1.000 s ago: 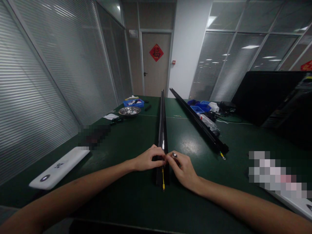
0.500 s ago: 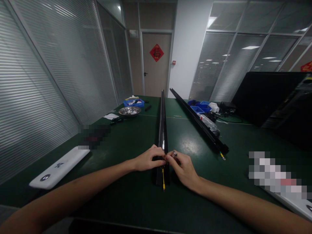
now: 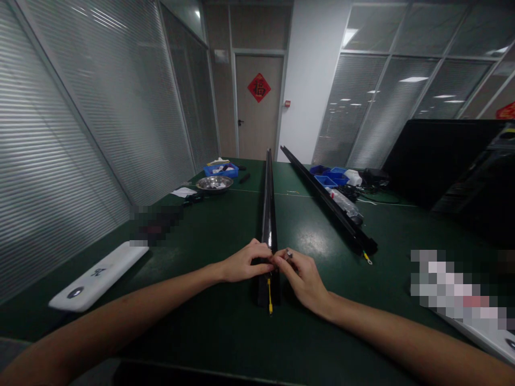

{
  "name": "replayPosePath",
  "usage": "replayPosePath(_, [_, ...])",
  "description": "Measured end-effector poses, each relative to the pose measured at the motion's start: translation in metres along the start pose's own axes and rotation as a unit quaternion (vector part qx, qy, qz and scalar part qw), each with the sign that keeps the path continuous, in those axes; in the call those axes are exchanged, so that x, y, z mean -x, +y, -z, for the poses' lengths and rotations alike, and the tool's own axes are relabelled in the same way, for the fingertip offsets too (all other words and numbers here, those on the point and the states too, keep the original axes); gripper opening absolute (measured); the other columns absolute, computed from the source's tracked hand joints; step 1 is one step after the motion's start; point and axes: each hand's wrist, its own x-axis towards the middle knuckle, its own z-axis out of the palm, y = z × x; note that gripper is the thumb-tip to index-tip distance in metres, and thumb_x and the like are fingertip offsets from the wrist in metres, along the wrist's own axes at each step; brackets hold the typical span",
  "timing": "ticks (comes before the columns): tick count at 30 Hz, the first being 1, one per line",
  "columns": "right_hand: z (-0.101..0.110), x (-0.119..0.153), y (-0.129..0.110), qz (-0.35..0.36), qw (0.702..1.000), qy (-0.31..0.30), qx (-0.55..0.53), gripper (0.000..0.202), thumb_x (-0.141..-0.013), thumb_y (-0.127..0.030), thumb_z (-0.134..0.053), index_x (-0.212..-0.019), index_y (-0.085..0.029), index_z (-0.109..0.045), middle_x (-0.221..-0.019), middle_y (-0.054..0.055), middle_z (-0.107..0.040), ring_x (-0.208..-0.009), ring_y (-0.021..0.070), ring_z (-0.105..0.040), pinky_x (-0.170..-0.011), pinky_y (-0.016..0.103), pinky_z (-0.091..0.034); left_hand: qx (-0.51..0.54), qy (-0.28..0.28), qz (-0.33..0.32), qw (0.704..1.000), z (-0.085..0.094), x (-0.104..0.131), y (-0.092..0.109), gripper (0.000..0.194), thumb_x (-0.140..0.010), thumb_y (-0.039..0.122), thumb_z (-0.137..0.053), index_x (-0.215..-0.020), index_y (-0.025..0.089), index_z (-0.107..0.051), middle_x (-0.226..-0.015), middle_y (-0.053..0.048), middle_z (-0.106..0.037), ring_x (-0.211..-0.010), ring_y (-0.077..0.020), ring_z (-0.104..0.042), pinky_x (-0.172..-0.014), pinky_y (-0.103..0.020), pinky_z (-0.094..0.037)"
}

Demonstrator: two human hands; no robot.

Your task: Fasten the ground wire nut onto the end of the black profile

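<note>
A long black channel-shaped rail [image 3: 269, 214] lies lengthwise on the green table, pointing away from me. Over its near end, my left hand [image 3: 247, 261] is closed with thumb and fingertips together at the channel; what they pinch is hidden. My right hand [image 3: 302, 276] meets it from the other side, fingers curled and thumb against the index finger. A small metal piece [image 3: 288, 254] shows above those curled fingers, the rest of it covered. Out of the rail's near end runs a short yellow wire [image 3: 270, 295] with a lug at its tip.
A second black rail [image 3: 330, 206] lies slanted to the right, with a ring-lug wire [image 3: 367, 258] at its near end. Blue bins [image 3: 336, 176] and a plastic bottle [image 3: 344, 202] sit beside it. Left are a metal bowl [image 3: 214, 184], a blue tray [image 3: 221, 170] and a white device [image 3: 98, 276].
</note>
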Motion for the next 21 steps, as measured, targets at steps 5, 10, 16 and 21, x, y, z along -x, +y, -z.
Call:
replayPosePath(5, [0.0, 0.0002, 0.0019, 0.003, 1.0, -0.004, 0.004, 0.025, -0.106, -0.031, -0.054, -0.09, -0.019, -0.067, -0.082, 0.001, -0.066, -0.073, 0.0157, -0.063, -0.07, 0.026, -0.048, -0.003, -0.003, -0.003, 1.0, 0.0001, -0.0003, 0.0004, 0.029, -0.106, 0.044, -0.05, -0.1, 0.021, -0.068, -0.093, -0.001, -0.067, -0.093, -0.019, -0.057, -0.091, -0.032, -0.032])
replayPosePath(10, [0.0015, -0.0002, 0.0012, 0.013, 1.0, -0.01, 0.01, 0.027, -0.107, -0.031, -0.051, -0.092, -0.018, -0.068, -0.084, 0.002, -0.067, -0.075, 0.0159, -0.064, -0.072, 0.026, -0.049, -0.004, -0.005, -0.005, 1.0, 0.0004, 0.0001, 0.0, 0.031, -0.106, 0.046, -0.049, -0.102, 0.021, -0.068, -0.095, -0.001, -0.067, -0.094, -0.0194, -0.057, -0.091, -0.033, -0.032])
replayPosePath(16, [0.0005, 0.0011, 0.0012, 0.0, 1.0, -0.007, 0.001, 0.024, -0.106, -0.035, -0.054, -0.095, -0.019, -0.068, -0.085, 0.002, -0.068, -0.073, 0.016, -0.063, -0.069, 0.027, -0.049, -0.004, -0.001, 0.0, 1.0, 0.0005, 0.0005, -0.0009, 0.032, -0.107, 0.046, -0.048, -0.101, 0.021, -0.067, -0.094, -0.001, -0.066, -0.091, -0.0181, -0.057, -0.09, -0.032, -0.032])
replayPosePath(21, [0.0008, 0.0021, -0.0032, -0.026, 1.0, -0.012, -0.012, 0.019, -0.105, -0.033, -0.054, -0.102, -0.019, -0.066, -0.085, 0.002, -0.067, -0.071, 0.0152, -0.062, -0.067, 0.026, -0.049, -0.002, -0.001, 0.003, 1.0, 0.0002, 0.0005, -0.0024, 0.034, -0.106, 0.047, -0.048, -0.098, 0.02, -0.067, -0.092, -0.001, -0.066, -0.092, -0.0191, -0.057, -0.09, -0.032, -0.033])
